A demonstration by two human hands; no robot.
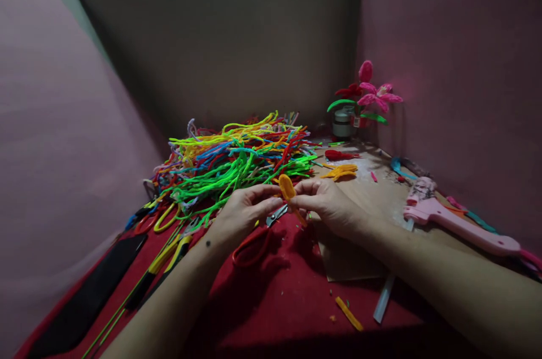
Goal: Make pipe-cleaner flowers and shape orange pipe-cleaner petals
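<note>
My left hand [243,211] and my right hand [328,202] meet at the middle of the table, both pinching a small orange pipe-cleaner loop [287,186] shaped like a petal. The fingers of each hand are closed on it. Just under the hands lie scissors with red handles [254,243] on a red cloth [296,297]. Behind the hands spreads a big heap of pipe cleaners [232,158] in green, yellow, red and blue.
A pink glue gun [457,226] lies at the right. Finished orange petals [341,171] and a red piece [339,154] lie further back. A pink pipe-cleaner flower [372,93] stands in a jar in the corner. Pliers [169,254] and a black phone [88,297] lie at the left. Pink walls enclose the table.
</note>
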